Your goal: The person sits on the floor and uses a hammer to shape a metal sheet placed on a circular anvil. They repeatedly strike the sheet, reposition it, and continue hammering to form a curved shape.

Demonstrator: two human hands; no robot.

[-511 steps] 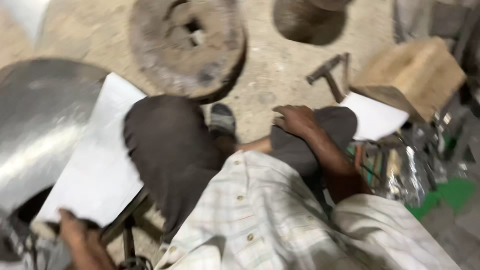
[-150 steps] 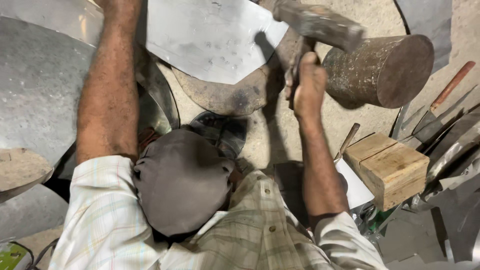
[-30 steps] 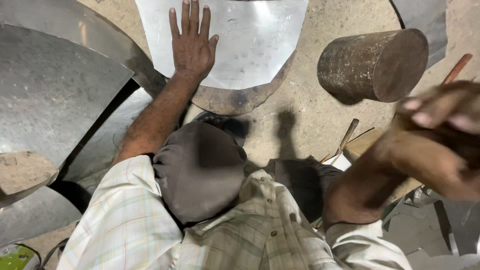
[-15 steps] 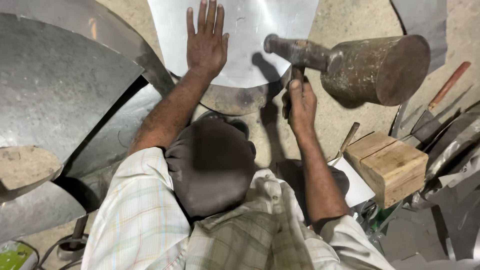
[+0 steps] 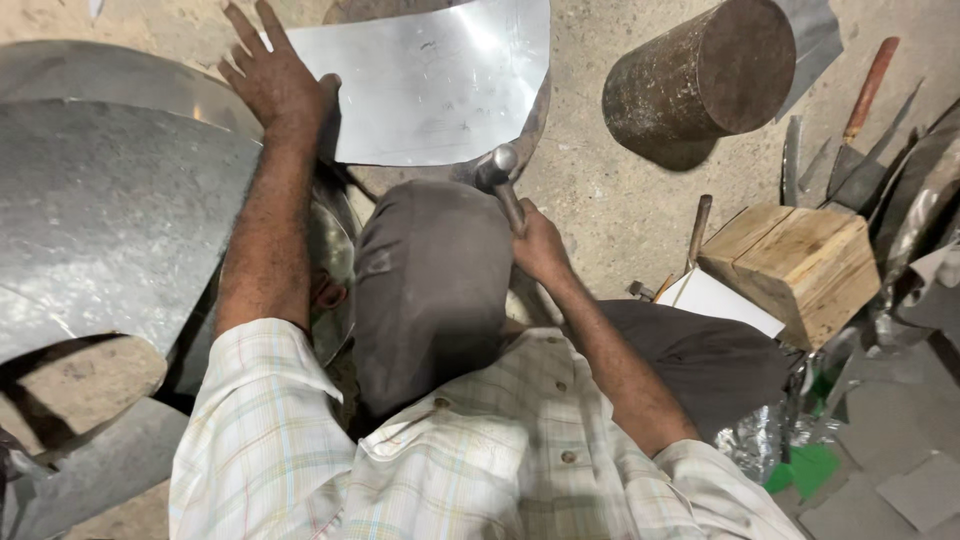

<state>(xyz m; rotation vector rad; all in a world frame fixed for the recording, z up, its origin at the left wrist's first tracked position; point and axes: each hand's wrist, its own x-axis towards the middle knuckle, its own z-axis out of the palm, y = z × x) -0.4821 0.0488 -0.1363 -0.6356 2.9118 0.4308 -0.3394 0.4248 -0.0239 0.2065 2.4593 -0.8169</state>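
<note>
My left hand [image 5: 272,78] lies flat with fingers spread on the left edge of a shiny curved metal sheet [image 5: 440,85] that rests on a round metal form on the ground. My right hand [image 5: 540,243] grips the handle of a hammer [image 5: 500,170], whose head sits at the sheet's lower edge, just above my raised knee [image 5: 430,280] in dark trousers.
A rusty steel cylinder [image 5: 700,80] lies on its side at upper right. A wooden block [image 5: 795,265] and long hand tools [image 5: 865,90] sit at right. Large curved metal sheets [image 5: 110,220] are stacked at left. The floor is sandy concrete.
The hammer has come down from beside the cylinder to the sheet's lower edge. My left hand has slid left along the sheet, and the view has shifted.
</note>
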